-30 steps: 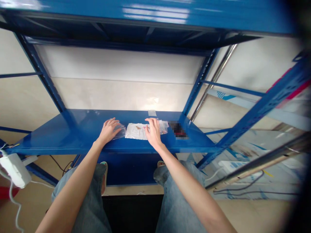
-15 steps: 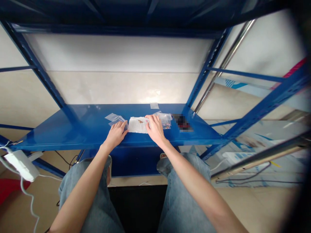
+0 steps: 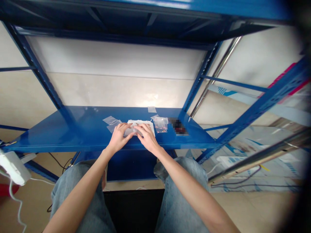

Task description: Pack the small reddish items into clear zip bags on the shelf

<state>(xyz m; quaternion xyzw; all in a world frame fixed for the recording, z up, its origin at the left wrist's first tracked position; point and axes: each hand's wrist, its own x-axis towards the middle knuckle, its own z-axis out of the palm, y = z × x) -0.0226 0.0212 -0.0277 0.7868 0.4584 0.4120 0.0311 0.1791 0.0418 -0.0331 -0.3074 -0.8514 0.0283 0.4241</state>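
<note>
Clear plastic bag (image 3: 128, 130) sits between the two hands, over the white paper (image 3: 152, 128) on the blue shelf (image 3: 80, 129). Left hand (image 3: 118, 137) and right hand (image 3: 147, 139) each pinch it between thumb and bent fingers, while filled packets (image 3: 161, 124) lie just right of the paper.

A blue shelf (image 3: 80, 129) bears clear bags (image 3: 161, 124), white sheet (image 3: 153, 127).

head-worn view, facing forward and down, near a blue shelf (image 3: 80, 129), right edge perhaps blocked
</note>
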